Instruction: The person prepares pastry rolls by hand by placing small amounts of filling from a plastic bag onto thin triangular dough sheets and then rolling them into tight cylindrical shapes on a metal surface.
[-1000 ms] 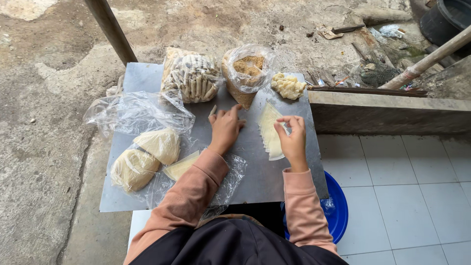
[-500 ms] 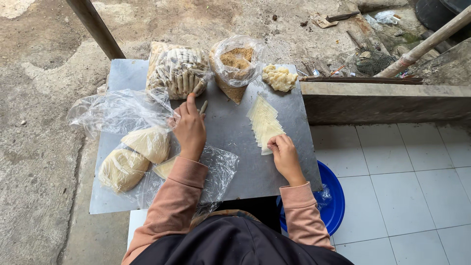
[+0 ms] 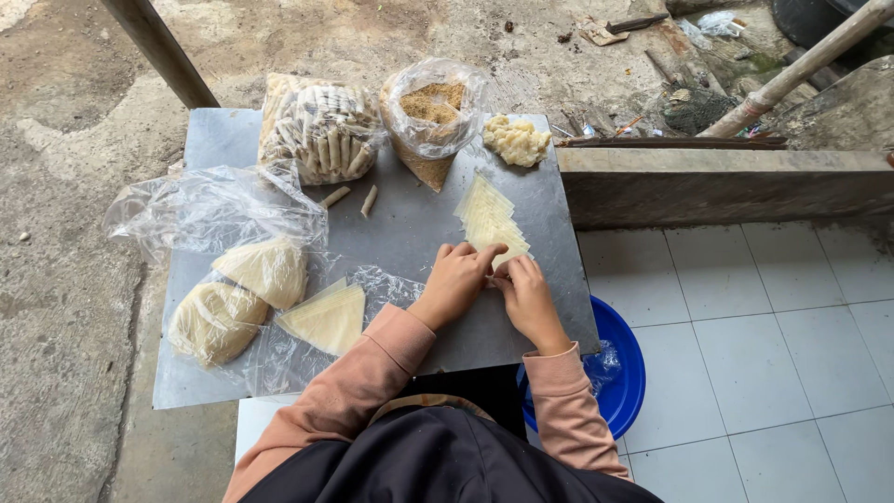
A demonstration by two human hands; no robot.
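Pale yellow wrappers (image 3: 491, 220), grey metal table (image 3: 410, 224), blue basin (image 3: 622, 373), peach-pink sleeves (image 3: 363, 373), white floor tiles (image 3: 745, 307)

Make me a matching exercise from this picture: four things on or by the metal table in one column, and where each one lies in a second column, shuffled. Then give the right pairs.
Things
1. bag of rolled sticks
2. bag of brown crumbs
3. blue basin
4. fanned stack of thin pale wrappers

Places
A. on the tiled floor, under the table's near right corner
B. far left part of the table
C. under the fingertips of both hands, right of the table's middle
D. far edge of the table, between the roll bag and a lump of pale filling

Pairs: 1-B, 2-D, 3-A, 4-C
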